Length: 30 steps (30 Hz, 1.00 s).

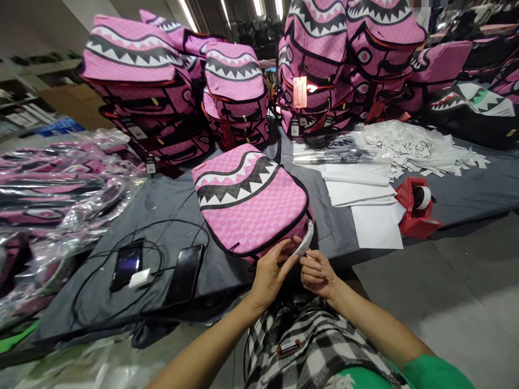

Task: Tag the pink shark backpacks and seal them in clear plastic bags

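Note:
A pink checkered backpack (251, 210) with a black-and-white shark-teeth print lies on the grey table cover in front of me. At its near right corner a curved whitish strip (307, 240) stands out from the edge; whether it is a wrapped handle or a loose band I cannot tell. My left hand (270, 273) has its thumb and fingers closed around the lower part of this strip, beside the bag's edge. Fingers curled in a pinch, my right hand (318, 274) is at the strip's lower end. Both hands partly hide that end.
Stacked pink backpacks (133, 59) rise along the back. Plastic-wrapped bags (60, 200) lie left. Two phones (188, 270) and a looping black cable rest near the front. On the right are white sheets (375, 229), a heap of white tags (413, 143) and a red tape dispenser (416, 216).

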Motion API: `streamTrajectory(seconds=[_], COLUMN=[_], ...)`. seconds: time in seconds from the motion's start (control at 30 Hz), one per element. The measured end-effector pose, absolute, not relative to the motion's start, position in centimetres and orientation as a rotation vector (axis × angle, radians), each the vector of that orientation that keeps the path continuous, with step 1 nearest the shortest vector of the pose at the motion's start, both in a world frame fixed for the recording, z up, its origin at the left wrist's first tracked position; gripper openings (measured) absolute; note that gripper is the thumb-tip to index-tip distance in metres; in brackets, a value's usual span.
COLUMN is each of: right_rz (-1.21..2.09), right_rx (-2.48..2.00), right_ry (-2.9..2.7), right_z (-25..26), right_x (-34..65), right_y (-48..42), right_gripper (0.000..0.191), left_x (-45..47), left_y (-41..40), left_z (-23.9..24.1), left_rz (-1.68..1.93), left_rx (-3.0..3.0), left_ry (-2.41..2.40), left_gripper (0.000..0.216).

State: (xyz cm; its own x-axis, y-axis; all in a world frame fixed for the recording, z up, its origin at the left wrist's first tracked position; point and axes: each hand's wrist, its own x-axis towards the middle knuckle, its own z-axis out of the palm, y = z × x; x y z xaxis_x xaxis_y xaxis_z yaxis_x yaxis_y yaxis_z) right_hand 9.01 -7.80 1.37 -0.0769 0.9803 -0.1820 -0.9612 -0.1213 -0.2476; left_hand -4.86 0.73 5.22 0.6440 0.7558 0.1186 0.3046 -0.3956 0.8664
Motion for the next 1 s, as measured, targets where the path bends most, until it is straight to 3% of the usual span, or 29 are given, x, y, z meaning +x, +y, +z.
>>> streamTrajectory(seconds=[0.13, 0.27, 0.37, 0.47, 0.6, 0.7, 0.83, 0.9, 1.0], right_rz=[1.605, 1.615, 1.607, 1.514, 1.377, 1.385, 1.335, 1.153, 0.58], right_rx=[-0.357, -0.402, -0.405, -0.553, -0.819, -0.933, -1.14, -1.317, -1.436], right_ry=[-0.063, -0.109, -0.134, -0.16, -0.244, -0.288, -0.407, -0.599, -1.184], right_z=[0.6, 0.0, 0.0, 0.2, 0.4, 0.5, 0.4, 0.7, 1.9], right_x=[9.9, 10.4, 11.0, 12.1, 13.2, 13.1, 12.6, 12.3, 11.2], right_y=[-8.8, -9.6, -9.5, -9.0, -8.0, -7.5, -8.4, -9.4, -10.2], right_gripper=[0.017, 0.024, 0.022, 0.027, 0.033, 0.035, 0.039, 0.035, 0.016], left_x=[-4.7, -5.1, -6.6, -9.0, -11.4, -11.5, -11.2, -11.1, -10.7], left_y=[0.9, 0.2, -0.1, 0.3, 2.2, 3.9, 4.3, 3.3, 1.5], left_z=[4.1, 2.5, 2.1, 2.6, 3.4, 3.2, 2.8, 2.6, 2.2], left_rz=[0.625, 0.988, 1.017, 0.945, 1.221, 1.257, 1.35, 1.492, 1.532], left_rx=[2.269, 2.916, 3.221, 3.257, 3.126, 3.182, 3.13, 2.959, 2.672], left_ry=[0.668, 0.283, 0.212, 0.276, 0.555, 0.45, 0.343, 0.554, 0.9], left_gripper=[0.031, 0.039, 0.042, 0.042, 0.025, 0.015, 0.026, 0.025, 0.013])
